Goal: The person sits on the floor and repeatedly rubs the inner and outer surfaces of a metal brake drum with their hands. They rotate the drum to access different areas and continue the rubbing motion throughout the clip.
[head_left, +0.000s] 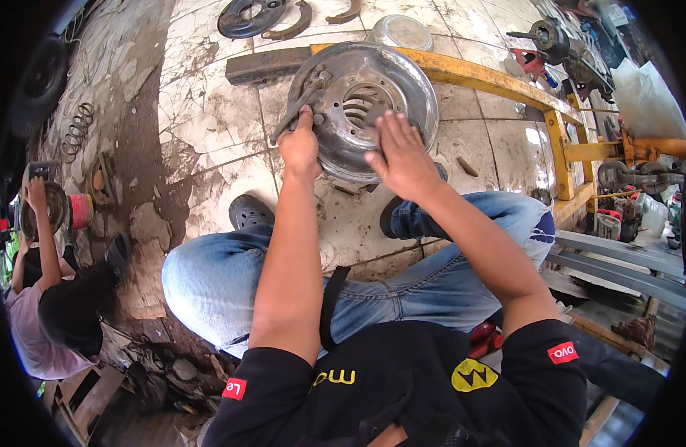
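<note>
A round metal brake backing plate, worn and grey, is tilted up in front of me. Its large centre hole shows a coil spring behind it. My left hand is closed around the plate's left edge, thumb up beside a curved metal arm fixed to its face. Flat against the right side of the face lies my right hand, its fingers pressing a small dark grey piece that looks like sandpaper. The fingers hide part of that piece and of the plate.
Behind the plate runs a yellow metal frame. Farther off lie a black round plate, curved brake shoes and a silver round pan. Another person works at the left. Loose coil spring on the floor.
</note>
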Demonstrator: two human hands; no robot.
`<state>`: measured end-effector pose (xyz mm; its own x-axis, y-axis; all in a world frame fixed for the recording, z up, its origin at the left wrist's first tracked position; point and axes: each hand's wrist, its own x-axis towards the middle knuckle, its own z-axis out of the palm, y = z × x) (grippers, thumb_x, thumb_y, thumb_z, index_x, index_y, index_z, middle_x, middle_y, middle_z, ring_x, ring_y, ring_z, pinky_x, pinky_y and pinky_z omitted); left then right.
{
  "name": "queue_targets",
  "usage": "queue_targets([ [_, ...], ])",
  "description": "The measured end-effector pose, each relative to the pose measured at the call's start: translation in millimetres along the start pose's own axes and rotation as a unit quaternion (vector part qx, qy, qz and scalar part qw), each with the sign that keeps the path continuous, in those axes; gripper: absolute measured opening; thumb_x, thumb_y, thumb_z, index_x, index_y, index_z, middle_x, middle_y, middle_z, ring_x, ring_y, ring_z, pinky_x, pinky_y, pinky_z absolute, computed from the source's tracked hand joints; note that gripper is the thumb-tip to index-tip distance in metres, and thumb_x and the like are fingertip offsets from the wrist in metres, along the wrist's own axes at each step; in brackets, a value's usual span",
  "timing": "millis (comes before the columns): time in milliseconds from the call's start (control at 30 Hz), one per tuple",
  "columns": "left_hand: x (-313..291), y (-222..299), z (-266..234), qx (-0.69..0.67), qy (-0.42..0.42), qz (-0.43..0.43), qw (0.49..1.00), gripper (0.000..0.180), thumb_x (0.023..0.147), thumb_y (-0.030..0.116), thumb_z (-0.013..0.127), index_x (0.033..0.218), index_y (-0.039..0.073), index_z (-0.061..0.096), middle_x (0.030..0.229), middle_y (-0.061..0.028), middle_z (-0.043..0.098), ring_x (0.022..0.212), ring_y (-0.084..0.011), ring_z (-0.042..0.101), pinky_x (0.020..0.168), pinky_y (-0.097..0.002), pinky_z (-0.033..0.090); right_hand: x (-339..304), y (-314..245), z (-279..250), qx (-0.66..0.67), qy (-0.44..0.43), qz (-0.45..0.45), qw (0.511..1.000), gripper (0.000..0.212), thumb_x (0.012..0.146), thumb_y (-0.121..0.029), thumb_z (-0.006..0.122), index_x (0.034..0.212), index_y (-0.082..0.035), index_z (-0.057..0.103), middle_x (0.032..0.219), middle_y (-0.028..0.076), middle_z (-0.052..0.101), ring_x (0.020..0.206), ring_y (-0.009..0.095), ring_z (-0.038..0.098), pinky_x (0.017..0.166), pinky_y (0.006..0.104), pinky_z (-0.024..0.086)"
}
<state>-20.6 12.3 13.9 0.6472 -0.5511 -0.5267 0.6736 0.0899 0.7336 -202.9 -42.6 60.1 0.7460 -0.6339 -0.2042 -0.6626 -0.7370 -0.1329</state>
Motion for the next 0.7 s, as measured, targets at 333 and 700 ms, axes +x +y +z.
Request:
queue_targets([
  [333,2.3,-3.8,-2.7,0.005,0.003,0.014,1.000,0.034,0.098,0.020,0.062,0.121,-0.003,0.058,0.111,-0.0127,0.064,0.094,-0.0223,0.064,0.080,-0.0396,0.054,-8.0,-1.4,13.4,0.021,0.005,-0.057,0.998,0.076,0.102,-0.058,0.024,0.153,-0.003,0.025,0.161,0.019,0.014,0.151,0.033,0.009,0.122,0.0462,0.011],
  [700,7.5,-7.6,-2.3,-0.016,0.004,0.002,1.000,0.036,0.098,0.021,0.061,0.122,-0.006,0.056,0.113,-0.0149,0.063,0.096,-0.0261,0.064,0.082,-0.0420,0.055,-6.7,-7.8,15.3,0.034,0.056,-0.059,0.996,0.074,0.102,-0.056,0.030,0.148,0.002,0.034,0.157,0.024,0.025,0.147,0.038,0.020,0.120,0.0483,0.019],
])
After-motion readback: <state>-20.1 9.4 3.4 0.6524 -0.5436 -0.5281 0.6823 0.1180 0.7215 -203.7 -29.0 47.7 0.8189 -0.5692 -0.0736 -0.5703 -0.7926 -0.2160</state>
